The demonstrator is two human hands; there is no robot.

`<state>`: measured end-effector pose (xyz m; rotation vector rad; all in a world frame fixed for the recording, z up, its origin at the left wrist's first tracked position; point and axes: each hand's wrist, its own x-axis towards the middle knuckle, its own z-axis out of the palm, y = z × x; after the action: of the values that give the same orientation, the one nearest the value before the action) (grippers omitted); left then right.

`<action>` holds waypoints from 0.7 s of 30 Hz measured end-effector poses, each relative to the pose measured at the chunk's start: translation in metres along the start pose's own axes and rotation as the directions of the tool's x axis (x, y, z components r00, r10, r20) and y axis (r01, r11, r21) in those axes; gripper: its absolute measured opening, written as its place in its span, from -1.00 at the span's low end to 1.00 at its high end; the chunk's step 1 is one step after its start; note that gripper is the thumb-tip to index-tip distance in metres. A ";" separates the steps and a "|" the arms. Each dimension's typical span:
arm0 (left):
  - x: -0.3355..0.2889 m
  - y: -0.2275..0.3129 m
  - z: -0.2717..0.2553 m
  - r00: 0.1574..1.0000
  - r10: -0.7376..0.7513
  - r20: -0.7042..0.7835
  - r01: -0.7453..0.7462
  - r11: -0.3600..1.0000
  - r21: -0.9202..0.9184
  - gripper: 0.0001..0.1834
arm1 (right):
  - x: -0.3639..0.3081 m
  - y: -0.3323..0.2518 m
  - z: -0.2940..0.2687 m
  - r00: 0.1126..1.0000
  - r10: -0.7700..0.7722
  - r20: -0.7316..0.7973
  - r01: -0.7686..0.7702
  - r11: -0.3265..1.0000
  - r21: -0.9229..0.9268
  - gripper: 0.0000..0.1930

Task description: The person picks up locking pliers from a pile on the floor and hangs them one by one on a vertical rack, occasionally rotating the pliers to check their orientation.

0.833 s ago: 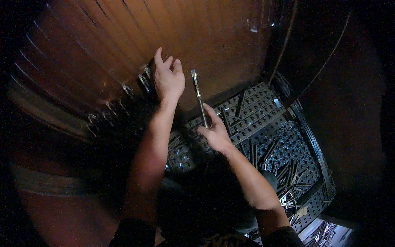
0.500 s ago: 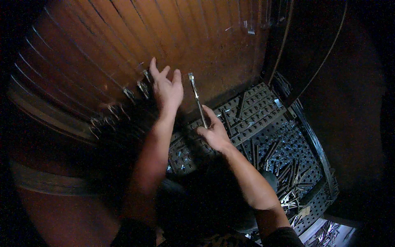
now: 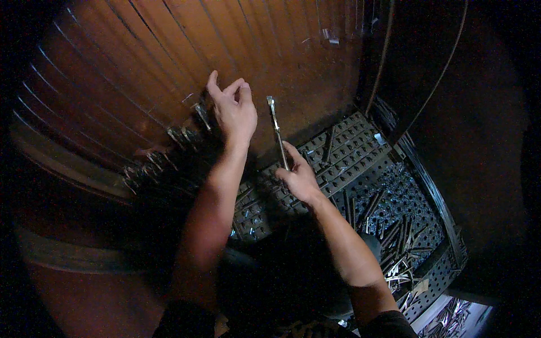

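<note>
My left hand (image 3: 235, 112) is raised in front of a brownish, grooved metal wall (image 3: 265, 50). One finger stretches up, apart from the others; the thumb and another fingertip come close together, and I see nothing held there. My right hand (image 3: 300, 177) grips the lower end of a slim, shiny metal tool (image 3: 276, 127) between thumb and fingers. The tool stands nearly upright, its thicker head at the top, a little right of my left hand and apart from it. Left of that hand, bent metal ends (image 3: 200, 115) stick out along the wall's lower edge.
Below the wall lies a perforated metal grating (image 3: 360, 132) with dark bars on it. Farther right, a holed metal tray (image 3: 445, 239) carries several loose rods (image 3: 400, 236) and small metal bits. A pale sheet (image 3: 479, 312) with metal pieces lies at the lower right.
My left hand has shifted slightly up and right, and its thumb and one fingertip have come closer together. My right hand and the tool have moved slightly right.
</note>
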<state>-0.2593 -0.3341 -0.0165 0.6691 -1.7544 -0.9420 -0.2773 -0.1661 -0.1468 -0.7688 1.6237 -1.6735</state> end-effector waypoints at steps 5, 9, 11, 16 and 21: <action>0.012 -0.002 -0.001 0.997 0.049 0.055 -0.054 0.993 0.103 -0.29 | 0.000 0.001 0.003 1.000 -0.009 0.025 0.009 1.000 0.030 -0.16; 0.021 -0.005 -0.005 0.998 0.030 0.061 -0.037 0.992 0.122 -0.31 | -0.002 -0.003 0.006 1.000 -0.025 0.019 0.025 1.000 -0.010 -0.16; 0.021 -0.006 -0.009 0.997 0.023 0.071 -0.034 0.988 0.153 -0.32 | -0.004 -0.004 0.008 1.000 -0.013 0.025 0.013 1.000 0.012 -0.15; 0.000 -0.006 -0.014 0.995 0.005 0.098 -0.016 0.994 0.109 -0.32 | -0.003 0.004 0.005 0.999 -0.025 0.023 0.024 0.999 0.021 -0.15; 0.002 -0.005 -0.024 0.997 0.021 0.080 -0.030 0.993 0.117 -0.32 | -0.007 0.004 0.011 0.998 -0.057 0.015 0.057 0.998 0.004 -0.14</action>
<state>-0.2379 -0.3458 -0.0151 0.6915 -1.8962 -0.8618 -0.2641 -0.1666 -0.1497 -0.8315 1.6010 -1.7061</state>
